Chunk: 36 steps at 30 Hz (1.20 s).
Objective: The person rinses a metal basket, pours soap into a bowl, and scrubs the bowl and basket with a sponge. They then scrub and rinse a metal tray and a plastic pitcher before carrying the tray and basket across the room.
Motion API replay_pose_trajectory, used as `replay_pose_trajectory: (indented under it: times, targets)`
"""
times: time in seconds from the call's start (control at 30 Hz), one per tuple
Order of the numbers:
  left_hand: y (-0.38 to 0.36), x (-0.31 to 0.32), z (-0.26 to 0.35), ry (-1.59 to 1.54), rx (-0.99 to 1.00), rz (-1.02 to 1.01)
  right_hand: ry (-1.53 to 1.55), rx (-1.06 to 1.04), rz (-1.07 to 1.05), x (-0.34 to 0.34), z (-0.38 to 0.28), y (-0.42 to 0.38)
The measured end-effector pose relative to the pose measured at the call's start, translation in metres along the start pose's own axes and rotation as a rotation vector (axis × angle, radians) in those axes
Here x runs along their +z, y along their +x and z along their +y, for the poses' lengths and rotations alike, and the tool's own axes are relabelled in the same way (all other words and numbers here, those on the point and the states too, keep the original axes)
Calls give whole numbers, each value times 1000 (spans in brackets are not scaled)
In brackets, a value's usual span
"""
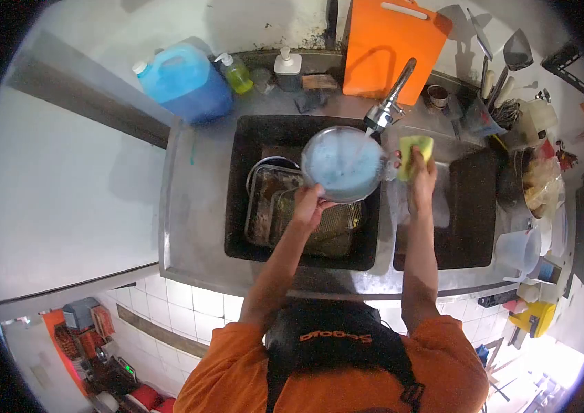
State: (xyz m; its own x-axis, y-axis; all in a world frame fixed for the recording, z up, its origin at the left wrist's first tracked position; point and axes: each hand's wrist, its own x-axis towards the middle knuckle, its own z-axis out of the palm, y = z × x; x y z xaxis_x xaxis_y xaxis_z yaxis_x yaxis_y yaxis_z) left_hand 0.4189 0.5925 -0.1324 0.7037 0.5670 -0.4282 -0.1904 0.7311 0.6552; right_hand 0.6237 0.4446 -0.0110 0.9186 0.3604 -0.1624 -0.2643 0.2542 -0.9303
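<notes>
A round bowl (343, 164) with bluish, cloudy contents is held over the left sink basin (237, 206), just below the metal faucet (383, 113). My left hand (311, 206) grips its lower left rim. To the right of the bowl, my right hand (421, 171) is closed on a yellow-green sponge (405, 157) above the divider between the basins. Suds or water show between bowl and sponge. Beneath the bowl, a metal tray (257, 217) and a rack (326, 230) lie in the left basin.
Behind the sinks stand a blue jug (185, 82), a green soap bottle (238, 74), a white-topped pump bottle (288, 69) and an orange cutting board (388, 51). Utensils (498, 103) and a clear container (519, 249) are at the right. The right basin (474, 220) is dark.
</notes>
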Motion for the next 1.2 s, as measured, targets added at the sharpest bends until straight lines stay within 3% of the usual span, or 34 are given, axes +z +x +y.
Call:
replay_pose_trajectory:
  times: [0.1, 0.2, 0.33, 0.43, 0.53, 0.63, 0.73, 0.77, 0.87, 0.9, 0.97, 1.0, 1.07, 1.13, 1.2]
  targets:
    - [-25, -22, 32, 157, 167, -8, -85, -1, -25, -49, 21, 3]
    - [-52, -49, 84, 265, 158, 158, -438, 262, -200, -47, 3, -23]
    - [-84, -108, 130, 17, 232, 390, -498, 50, -595, -43, 97, -16]
    - [-95, -198, 146, -58, 305, 344, -1073, -101, -492, -19, 145, -1]
    - [-113, -206, 170, 63, 356, 476, -1230, 161, -602, -17, 194, 31]
    - [-122, -262, 158, 2, 466, 496, -1031, 457, -618, -16, 203, 40]
    - [-131, -264, 164, -57, 397, 544, -1063, 313, -470, -30, 252, 50]
    - [-132, -263, 161, -80, 386, 537, -1229, 310, -510, -14, 221, 40]
    - [-144, -224, 145, -217, 457, 553, -1412, -198, -471, -32, 224, 36]
    - [-146, -195, 134, -279, 479, 556, -1255, -222, -399, -40, 215, 40]
    - [-145, -129, 114, -111, 380, 695, -951, -275, -262, -47, 190, 37]
    - [-142, -104, 100, -21, 338, 766, -634, -136, -228, -34, 153, 30]
    - [-101, -93, 52, 369, 414, 378, 24, 127, -165, 10, 54, 12]
    - [-49, -67, 24, 645, 452, 18, 122, 123, -208, 23, 20, 28]
    - [4, -53, 15, 1307, 376, -224, 105, 150, -259, 31, 7, 48]
